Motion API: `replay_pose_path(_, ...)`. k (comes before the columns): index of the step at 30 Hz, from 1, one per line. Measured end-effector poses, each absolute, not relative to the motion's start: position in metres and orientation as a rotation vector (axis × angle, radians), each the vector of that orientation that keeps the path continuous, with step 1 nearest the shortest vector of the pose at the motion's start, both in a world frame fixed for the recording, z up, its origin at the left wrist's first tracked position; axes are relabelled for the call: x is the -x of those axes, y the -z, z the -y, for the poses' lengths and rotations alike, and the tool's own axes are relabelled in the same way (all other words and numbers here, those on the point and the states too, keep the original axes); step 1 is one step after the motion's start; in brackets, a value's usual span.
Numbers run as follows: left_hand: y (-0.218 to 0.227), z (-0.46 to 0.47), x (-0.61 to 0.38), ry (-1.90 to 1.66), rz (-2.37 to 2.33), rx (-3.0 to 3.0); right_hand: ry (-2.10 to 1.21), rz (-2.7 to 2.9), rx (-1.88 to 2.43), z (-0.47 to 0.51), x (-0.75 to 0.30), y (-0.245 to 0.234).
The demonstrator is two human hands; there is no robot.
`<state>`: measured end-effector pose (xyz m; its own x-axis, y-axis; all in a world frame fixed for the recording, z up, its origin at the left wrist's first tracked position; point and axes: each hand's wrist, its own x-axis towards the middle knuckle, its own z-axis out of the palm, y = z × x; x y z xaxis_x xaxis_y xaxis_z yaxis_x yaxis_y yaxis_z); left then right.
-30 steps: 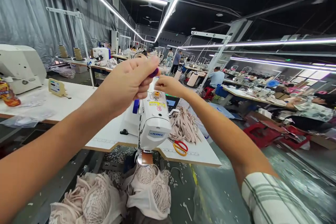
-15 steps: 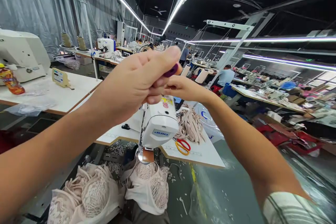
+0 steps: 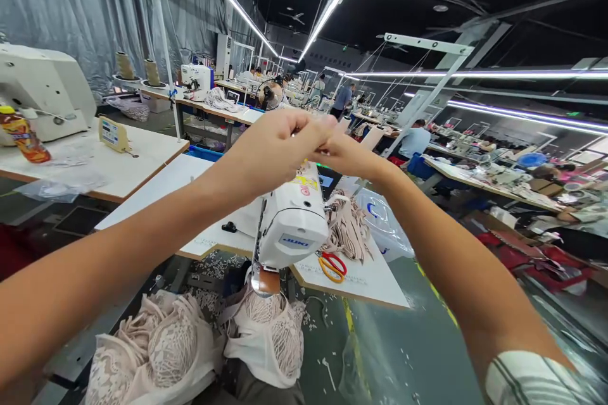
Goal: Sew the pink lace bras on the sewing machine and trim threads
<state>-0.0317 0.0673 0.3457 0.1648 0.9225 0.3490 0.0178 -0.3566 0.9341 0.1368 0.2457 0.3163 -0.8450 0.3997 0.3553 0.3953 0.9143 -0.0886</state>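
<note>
My left hand (image 3: 285, 142) is closed, thumb pressed over bent fingers, above the head of a white JUKI sewing machine (image 3: 297, 228). Just behind it, my right hand (image 3: 349, 155) has its fingers curled in against the left. The fingertips of both hands meet, and whatever lies between them is hidden. Beneath the needle area, a beige lace bra (image 3: 270, 335) hangs over my lap. More beige lace bras (image 3: 161, 348) are heaped to its left. Scissors with red and orange handles (image 3: 332, 267) lie at the machine's right.
A bundle of beige straps (image 3: 349, 228) lies on the white sewing table (image 3: 380, 285), with a clear plastic bin (image 3: 384, 215) beside it. On the left table stand another sewing machine (image 3: 47, 92), a drink bottle (image 3: 23, 136) and a small yellowish control box (image 3: 114, 135). Several people work farther back.
A small round dark purple thing showed at my left fingertips before; now it is out of sight. My left hand has lowered and moved right, against my right hand.
</note>
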Motion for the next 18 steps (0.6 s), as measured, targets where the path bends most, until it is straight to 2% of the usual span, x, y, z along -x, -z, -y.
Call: replay_pose_path(18,-0.328,-0.11,0.03,-1.309,-1.074,-1.695,-0.022,2.657,0.512,-0.252,-0.138,-0.31)
